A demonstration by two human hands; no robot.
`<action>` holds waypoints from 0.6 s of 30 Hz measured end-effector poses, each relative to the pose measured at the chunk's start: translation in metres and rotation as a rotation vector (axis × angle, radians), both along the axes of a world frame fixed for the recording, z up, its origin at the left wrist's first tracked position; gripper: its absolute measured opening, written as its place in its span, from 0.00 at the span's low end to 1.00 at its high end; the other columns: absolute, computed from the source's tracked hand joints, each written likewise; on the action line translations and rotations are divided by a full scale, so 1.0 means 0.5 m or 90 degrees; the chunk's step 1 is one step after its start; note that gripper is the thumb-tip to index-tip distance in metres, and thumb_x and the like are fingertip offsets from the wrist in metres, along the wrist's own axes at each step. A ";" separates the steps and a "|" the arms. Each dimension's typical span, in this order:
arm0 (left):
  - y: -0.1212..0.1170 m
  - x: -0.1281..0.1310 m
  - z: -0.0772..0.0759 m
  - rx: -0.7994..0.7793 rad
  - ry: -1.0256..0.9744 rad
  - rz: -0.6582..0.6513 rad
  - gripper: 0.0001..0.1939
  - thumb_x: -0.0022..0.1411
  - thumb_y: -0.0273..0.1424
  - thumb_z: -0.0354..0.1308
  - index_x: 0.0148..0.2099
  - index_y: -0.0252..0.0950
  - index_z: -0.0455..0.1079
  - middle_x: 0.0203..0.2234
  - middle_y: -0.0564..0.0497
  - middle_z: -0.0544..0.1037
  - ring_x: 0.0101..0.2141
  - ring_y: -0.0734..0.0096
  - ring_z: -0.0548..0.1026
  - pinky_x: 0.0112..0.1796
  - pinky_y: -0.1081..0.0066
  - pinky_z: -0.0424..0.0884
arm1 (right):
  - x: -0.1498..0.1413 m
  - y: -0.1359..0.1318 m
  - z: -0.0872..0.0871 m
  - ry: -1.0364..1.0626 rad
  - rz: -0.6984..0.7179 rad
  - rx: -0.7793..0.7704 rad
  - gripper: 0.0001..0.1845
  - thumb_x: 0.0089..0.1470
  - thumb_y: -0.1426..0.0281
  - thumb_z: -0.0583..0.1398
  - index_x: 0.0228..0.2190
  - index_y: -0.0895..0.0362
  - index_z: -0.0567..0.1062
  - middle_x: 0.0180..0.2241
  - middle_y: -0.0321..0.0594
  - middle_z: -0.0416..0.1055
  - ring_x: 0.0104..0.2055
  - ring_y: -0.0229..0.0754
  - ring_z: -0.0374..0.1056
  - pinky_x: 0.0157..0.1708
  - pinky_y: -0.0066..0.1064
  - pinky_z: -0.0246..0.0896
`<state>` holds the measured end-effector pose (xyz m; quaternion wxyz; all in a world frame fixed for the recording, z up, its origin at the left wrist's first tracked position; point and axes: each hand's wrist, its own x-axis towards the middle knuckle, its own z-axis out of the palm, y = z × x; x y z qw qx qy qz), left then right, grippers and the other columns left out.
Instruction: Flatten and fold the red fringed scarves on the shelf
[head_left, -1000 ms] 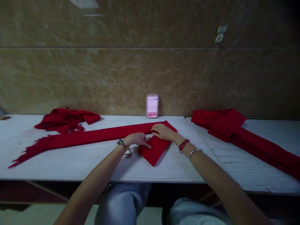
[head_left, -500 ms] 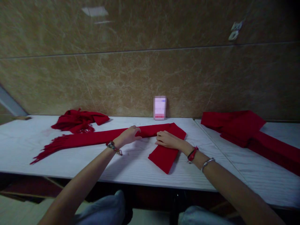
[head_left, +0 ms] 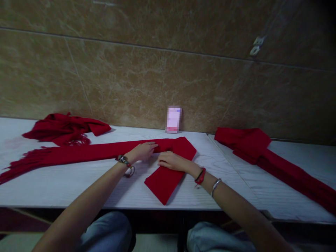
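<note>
A long red scarf lies across the white table, fringed at its left end. Its right part is folded back at an angle, so the plain folded end points toward me. My left hand lies on the upper strip with its fingers stretched out. Beside it, my right hand is closed over the folded-down part, fingers together and pointing left. Its thumb is hidden. The bend of the scarf sits just beyond my right hand.
A crumpled red scarf with fringe rests at the back left. Another folded red scarf stretches over the right side, across a table seam. A phone, its screen blurred, leans on the marble wall. The white table has its front edge above my knees.
The folded end of the scarf has swung left and closer to me, along with my right hand. My left hand's fingers have flattened onto the scarf. The view has tilted and shifted.
</note>
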<state>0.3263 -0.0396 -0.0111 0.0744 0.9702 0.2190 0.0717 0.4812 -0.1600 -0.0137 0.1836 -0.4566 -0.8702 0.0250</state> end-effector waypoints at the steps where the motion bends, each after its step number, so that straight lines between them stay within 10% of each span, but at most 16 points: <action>1: 0.001 -0.002 0.004 0.005 -0.023 0.009 0.18 0.61 0.26 0.44 0.53 0.37 0.64 0.51 0.45 0.68 0.50 0.66 0.65 0.49 0.67 0.60 | 0.016 0.002 0.005 0.022 -0.020 0.009 0.13 0.58 0.68 0.49 0.28 0.57 0.70 0.31 0.41 0.69 0.34 0.39 0.63 0.37 0.30 0.57; 8: -0.040 0.048 0.013 0.014 -0.090 -0.091 0.16 0.63 0.33 0.44 0.50 0.36 0.66 0.51 0.45 0.67 0.52 0.67 0.63 0.52 0.68 0.56 | 0.220 0.026 0.053 0.300 -0.514 -0.110 0.07 0.52 0.69 0.55 0.30 0.59 0.72 0.37 0.47 0.71 0.44 0.46 0.64 0.46 0.37 0.55; 12: -0.052 0.144 0.021 -0.074 -0.069 -0.155 0.21 0.64 0.39 0.43 0.52 0.32 0.63 0.51 0.41 0.67 0.50 0.64 0.65 0.50 0.68 0.58 | 0.276 0.041 0.039 0.367 -0.510 -0.264 0.11 0.49 0.64 0.58 0.25 0.60 0.73 0.25 0.43 0.73 0.29 0.40 0.67 0.31 0.32 0.62; 18: -0.033 0.273 0.032 -0.328 -0.124 0.070 0.31 0.55 0.40 0.56 0.55 0.26 0.58 0.43 0.38 0.73 0.40 0.62 0.72 0.40 0.70 0.65 | 0.288 0.067 0.012 0.486 -0.422 -0.352 0.11 0.45 0.64 0.61 0.25 0.60 0.75 0.24 0.39 0.74 0.27 0.36 0.67 0.29 0.27 0.61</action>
